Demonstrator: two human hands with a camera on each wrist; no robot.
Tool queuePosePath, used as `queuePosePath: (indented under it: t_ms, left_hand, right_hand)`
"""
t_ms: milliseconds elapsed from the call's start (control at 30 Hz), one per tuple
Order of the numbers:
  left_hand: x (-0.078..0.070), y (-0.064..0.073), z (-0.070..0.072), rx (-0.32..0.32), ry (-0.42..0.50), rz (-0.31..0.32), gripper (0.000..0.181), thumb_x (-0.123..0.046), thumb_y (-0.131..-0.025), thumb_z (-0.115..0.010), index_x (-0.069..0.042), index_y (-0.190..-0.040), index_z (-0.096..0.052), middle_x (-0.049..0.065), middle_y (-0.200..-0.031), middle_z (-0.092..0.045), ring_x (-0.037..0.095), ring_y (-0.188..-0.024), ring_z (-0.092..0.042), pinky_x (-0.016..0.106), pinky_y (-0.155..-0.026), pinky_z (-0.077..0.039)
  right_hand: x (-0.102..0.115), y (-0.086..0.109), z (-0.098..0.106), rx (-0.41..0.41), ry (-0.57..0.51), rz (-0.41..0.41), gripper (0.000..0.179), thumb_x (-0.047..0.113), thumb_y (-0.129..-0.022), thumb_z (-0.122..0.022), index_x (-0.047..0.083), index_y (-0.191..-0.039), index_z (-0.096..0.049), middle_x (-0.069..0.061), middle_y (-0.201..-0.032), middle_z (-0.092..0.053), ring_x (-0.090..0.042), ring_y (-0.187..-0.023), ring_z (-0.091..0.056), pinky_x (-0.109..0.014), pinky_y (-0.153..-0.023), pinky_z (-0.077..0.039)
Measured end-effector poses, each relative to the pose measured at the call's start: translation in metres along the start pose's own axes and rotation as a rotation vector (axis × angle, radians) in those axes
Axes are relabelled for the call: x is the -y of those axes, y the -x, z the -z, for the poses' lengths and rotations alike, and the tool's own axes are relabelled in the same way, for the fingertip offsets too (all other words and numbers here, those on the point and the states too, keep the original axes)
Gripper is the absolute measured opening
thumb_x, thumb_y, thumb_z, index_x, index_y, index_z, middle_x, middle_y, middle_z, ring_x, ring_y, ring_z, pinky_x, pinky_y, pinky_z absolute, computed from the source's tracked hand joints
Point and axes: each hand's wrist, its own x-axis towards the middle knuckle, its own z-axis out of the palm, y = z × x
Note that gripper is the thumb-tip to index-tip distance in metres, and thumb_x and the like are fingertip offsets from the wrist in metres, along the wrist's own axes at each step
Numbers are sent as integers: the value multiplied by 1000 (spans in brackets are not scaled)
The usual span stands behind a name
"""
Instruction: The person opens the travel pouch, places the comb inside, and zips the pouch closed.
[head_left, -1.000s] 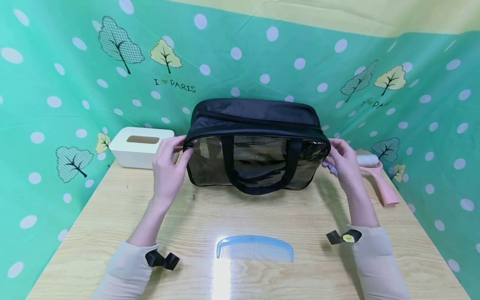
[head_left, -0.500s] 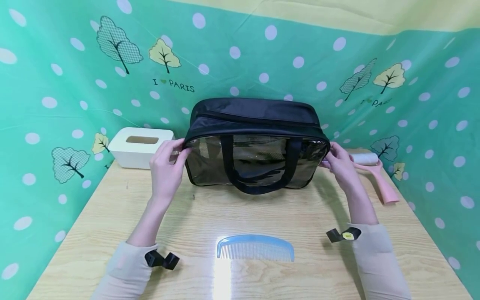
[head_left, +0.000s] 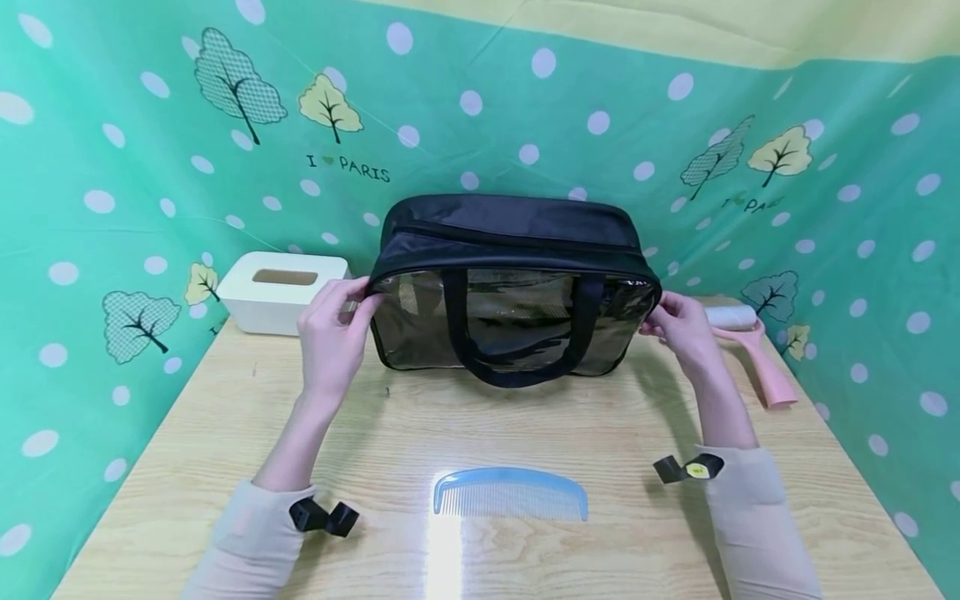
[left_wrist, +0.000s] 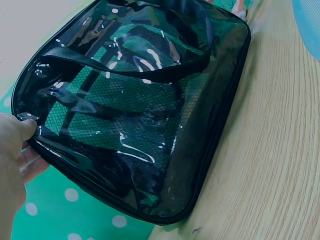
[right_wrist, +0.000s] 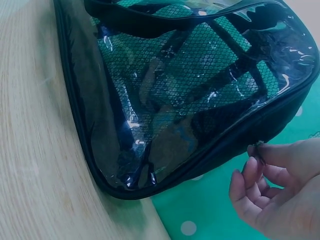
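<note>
A black toiletry bag (head_left: 517,321) with clear, smoky panels and a hanging handle (head_left: 517,375) stands upright at the back of the table. My left hand (head_left: 333,346) pinches its upper left corner, thumb on the front panel, as the left wrist view shows. At the bag's right end my right hand (head_left: 690,333) pinches a small dark zipper pull (right_wrist: 257,150) between thumb and forefinger; the other fingers are curled. Through the clear panel in the right wrist view, mesh shows inside.
A blue comb (head_left: 510,493) lies on the wooden table (head_left: 525,433) in front. A white tissue box (head_left: 281,312) stands back left. Back right lies a lint roller with a pink handle (head_left: 772,379). Green dotted cloth (head_left: 465,108) hangs behind.
My right hand has shifted slightly down at the bag's right end. The left hand keeps its grip on the corner, and the bag stays in place.
</note>
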Motion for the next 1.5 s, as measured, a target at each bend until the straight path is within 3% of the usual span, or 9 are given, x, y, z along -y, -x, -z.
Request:
queuePosePath:
  t_ms: [333, 733, 867, 1133, 1267, 1367, 1500]
  left_hand:
    - [-1, -1, 1, -12, 14, -25, 22, -5, -91, -77, 0, -113, -78, 18, -94, -75, -6, -87, -64, 3, -70, -51]
    - [0, -2, -1, -21, -13, -82, 22, -4, -92, -76, -3, -113, -79, 17, -94, -76, -2, -81, -60, 3, -68, -49]
    - [-1, -2, 0, -14, -37, -83, 22, -6, -93, -75, -3, -114, -79, 17, -96, -76, 0, -81, -60, 2, -70, -49]
    - [-2, -3, 3, -7, -46, -86, 22, -8, -93, -75, -1, -114, -78, 18, -96, -76, -1, -86, -63, 3, -72, -51]
    - [-1, -3, 3, -4, -47, -90, 22, -6, -92, -76, 0, -113, -78, 19, -96, -76, -4, -85, -62, 3, -72, -51]
    - [-1, -4, 3, -10, -51, -97, 22, -5, -91, -76, 0, -112, -78, 19, -96, -76, -4, -82, -60, 3, -71, -49]
    - [-2, -4, 2, -14, -57, -107, 22, -5, -91, -77, 0, -112, -79, 20, -96, -75, -1, -78, -58, 3, -69, -47]
  right_hand:
    - [6, -2, 2, 23, -59, -35, 30, 24, -108, -51, 15, -81, -59, 6, -65, -56, -7, -57, -52, -19, -46, -39]
    - [27, 0, 12, 73, 103, -48, 33, 26, -109, -48, 21, -79, -60, 10, -68, -52, -6, -62, -50, -23, -57, -46]
    - [37, 0, 17, 82, 99, -49, 32, 23, -108, -48, 22, -81, -64, 11, -69, -53, -6, -63, -49, -22, -60, -44]
    - [68, 2, 22, 93, 269, -64, 27, 41, -107, -53, 21, -92, -65, 9, -66, -47, -8, -53, -38, -33, -40, -29]
    - [81, 3, 23, 117, 309, -119, 28, 47, -106, -53, 22, -99, -65, 7, -68, -45, -9, -51, -36, -33, -37, -32]
    - [91, 2, 23, 125, 360, -115, 29, 47, -105, -53, 22, -105, -67, 7, -70, -46, -11, -56, -40, -32, -45, -39]
    - [106, -2, 22, 128, 521, -35, 36, 43, -107, -51, 13, -115, -69, 9, -72, -52, -13, -69, -49, -30, -68, -46]
